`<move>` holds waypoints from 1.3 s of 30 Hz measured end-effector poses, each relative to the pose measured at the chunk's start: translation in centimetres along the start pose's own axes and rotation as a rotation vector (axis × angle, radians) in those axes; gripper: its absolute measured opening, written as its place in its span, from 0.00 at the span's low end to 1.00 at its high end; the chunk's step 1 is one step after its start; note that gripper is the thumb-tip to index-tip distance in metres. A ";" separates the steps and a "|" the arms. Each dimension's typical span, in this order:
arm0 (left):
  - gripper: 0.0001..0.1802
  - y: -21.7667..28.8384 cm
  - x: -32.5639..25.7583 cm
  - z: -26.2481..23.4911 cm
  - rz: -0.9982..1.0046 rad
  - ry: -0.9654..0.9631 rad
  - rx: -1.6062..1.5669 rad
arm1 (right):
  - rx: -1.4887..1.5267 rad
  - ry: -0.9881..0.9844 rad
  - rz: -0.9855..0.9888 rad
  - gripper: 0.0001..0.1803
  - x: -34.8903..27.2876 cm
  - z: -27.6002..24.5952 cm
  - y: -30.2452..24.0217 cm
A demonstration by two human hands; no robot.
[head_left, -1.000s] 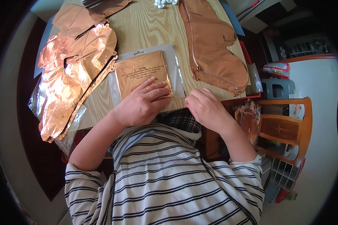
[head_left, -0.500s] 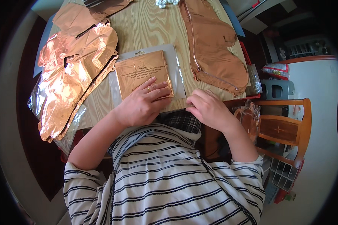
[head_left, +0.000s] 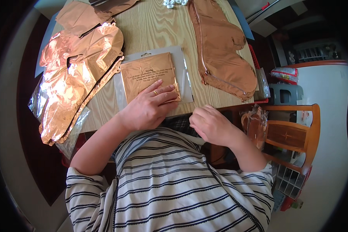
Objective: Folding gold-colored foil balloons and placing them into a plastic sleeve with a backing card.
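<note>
At the left of the desk, the shiny copper foil pile lies as it did half a second ago. Next, the flat clear-fronted packet with folded copper foil inside lies near the front edge, unmoved under the left hand, which still rests on it palm down, fingers extended, not gripping. The right hand has drawn back from the edge toward the body, fingers curled; whether they pinch anything I cannot tell. Rightmost, the duller copper foil shape stays put.
</note>
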State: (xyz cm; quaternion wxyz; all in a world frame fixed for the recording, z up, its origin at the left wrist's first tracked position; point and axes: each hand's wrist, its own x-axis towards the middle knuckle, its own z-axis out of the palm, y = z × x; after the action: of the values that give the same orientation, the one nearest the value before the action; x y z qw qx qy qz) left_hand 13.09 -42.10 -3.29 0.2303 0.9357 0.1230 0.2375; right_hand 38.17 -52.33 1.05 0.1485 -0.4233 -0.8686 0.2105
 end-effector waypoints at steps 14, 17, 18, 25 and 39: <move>0.24 0.3 0.0 -0.3 -0.006 -0.030 0.034 | -0.188 0.037 0.063 0.09 1.1 -0.3 1.3; 0.24 0.2 -0.1 -0.2 -0.009 -0.027 0.035 | -0.196 0.020 0.015 0.08 0.9 0.3 1.5; 0.24 0.2 -0.1 -0.2 -0.008 -0.023 0.032 | -0.181 0.006 0.004 0.08 0.6 0.5 1.1; 0.23 0.2 -0.1 0.0 -0.003 -0.005 0.018 | -0.024 0.115 0.045 0.10 -0.4 0.0 -0.7; 0.21 0.2 -0.1 -0.2 0.002 -0.015 0.017 | -0.335 0.160 -0.044 0.04 0.8 1.1 1.2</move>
State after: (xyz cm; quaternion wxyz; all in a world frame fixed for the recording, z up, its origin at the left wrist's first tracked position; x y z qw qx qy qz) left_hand 12.94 -42.28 -3.10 0.2228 0.9395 0.1221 0.2296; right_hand 38.02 -51.29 -0.45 0.1493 -0.4385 -0.8859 0.0252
